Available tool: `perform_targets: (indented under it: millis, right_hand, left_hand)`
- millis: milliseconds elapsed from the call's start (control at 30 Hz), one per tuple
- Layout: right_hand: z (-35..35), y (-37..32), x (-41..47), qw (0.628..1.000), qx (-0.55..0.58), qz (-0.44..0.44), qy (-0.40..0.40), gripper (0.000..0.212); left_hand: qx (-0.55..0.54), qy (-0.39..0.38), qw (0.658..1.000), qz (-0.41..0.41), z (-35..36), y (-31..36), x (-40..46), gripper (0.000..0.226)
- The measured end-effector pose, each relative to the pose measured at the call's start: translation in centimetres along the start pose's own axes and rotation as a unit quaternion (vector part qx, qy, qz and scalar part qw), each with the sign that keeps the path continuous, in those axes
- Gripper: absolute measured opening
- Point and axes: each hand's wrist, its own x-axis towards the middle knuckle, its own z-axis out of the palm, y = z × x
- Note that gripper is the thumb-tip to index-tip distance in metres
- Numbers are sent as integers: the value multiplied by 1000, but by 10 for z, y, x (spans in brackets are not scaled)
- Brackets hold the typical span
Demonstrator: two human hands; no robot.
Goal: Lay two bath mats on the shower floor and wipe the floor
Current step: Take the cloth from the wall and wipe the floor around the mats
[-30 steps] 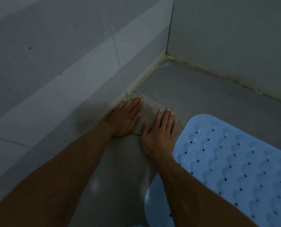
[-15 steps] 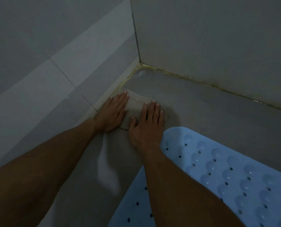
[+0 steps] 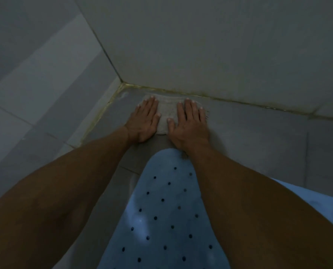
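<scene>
A grey-beige cloth [image 3: 168, 115] lies flat on the grey shower floor [image 3: 258, 133], close to the corner where two walls meet. My left hand [image 3: 144, 121] presses flat on the cloth's left part, fingers spread. On the right part rests my right hand [image 3: 190, 123], pressing down the same way. The cloth's far edge almost touches the back wall. A light blue bath mat [image 3: 161, 220] with small holes lies on the floor between my forearms, its rounded end just behind my right wrist. Only one mat is in view.
Grey tiled walls stand on the left [image 3: 35, 84] and at the back [image 3: 220, 45]. A yellowish stained grout line [image 3: 239, 99] runs along the floor's edges. Bare floor stretches to the right of the cloth.
Both hands have slid the cloth along the left wall into the corner, up to the back wall. The view has swung so the mat now lies between my forearms.
</scene>
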Motion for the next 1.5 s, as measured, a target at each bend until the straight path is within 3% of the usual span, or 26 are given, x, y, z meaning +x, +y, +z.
perform_targets:
  millis: [633,900,1067,1500]
  right_hand:
    - [-74,179,-117,999,-28,42,6,67]
    - [-107,256,-177,998,-41,48,-29,67]
    - [-122,296,-215,997,-46,51,-29,68]
    - [-154,373,-275,991,-44,122,-37,65]
  left_hand:
    - [-17,6,999,47,36,209,-18,59]
    - [55,23,996,60,52,304,-48,61]
    - [-12,9,997,82,59,348,-56,62]
    - [-11,26,989,144,85,446,-73,63]
